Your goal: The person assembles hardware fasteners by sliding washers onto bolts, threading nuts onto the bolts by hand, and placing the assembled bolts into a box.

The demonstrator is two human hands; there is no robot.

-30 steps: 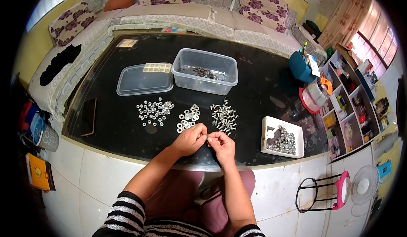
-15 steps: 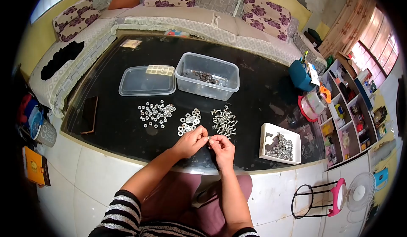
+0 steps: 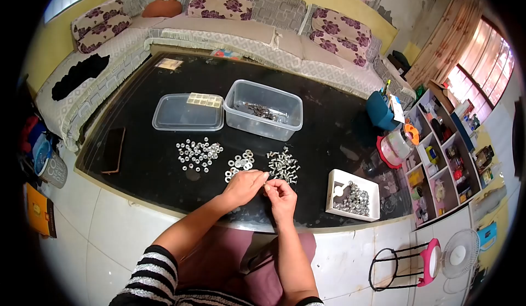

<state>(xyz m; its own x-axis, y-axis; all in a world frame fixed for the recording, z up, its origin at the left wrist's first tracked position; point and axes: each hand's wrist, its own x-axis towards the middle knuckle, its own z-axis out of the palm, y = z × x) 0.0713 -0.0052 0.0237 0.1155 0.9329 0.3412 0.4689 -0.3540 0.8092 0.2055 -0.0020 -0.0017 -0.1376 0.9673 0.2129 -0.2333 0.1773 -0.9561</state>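
Note:
My left hand (image 3: pixel 244 189) and my right hand (image 3: pixel 282 197) meet at the fingertips over the table's near edge. Both are closed in a pinch on a small metal fastener, mostly hidden by the fingers; its exact kind does not show. Just beyond my left hand lie flat washers (image 3: pixel 239 162), partly covered by it. A heap of short metal bolts (image 3: pixel 283 165) is close beyond my right hand. Small nuts (image 3: pixel 199 153) are spread farther left. To the right, a white box (image 3: pixel 330 197) contains many metal fasteners (image 3: pixel 356 201) and a white round piece (image 3: pixel 339 190).
On the black table (image 3: pixel 334 136) stand a clear plastic tub (image 3: pixel 264 129) with dark small parts and its lid (image 3: pixel 186 121). A phone (image 3: pixel 113 150) lies left. A teal holder (image 3: pixel 381 111) and a clear jar (image 3: pixel 395 145) stand right, near a shelf (image 3: pixel 450 158). A stool (image 3: pixel 427 262) is lower right.
The view has tilted slightly, so the table things sit lower and a little left. My hands stay together, their fingers shifting slightly; the metal glint between them is now mostly covered.

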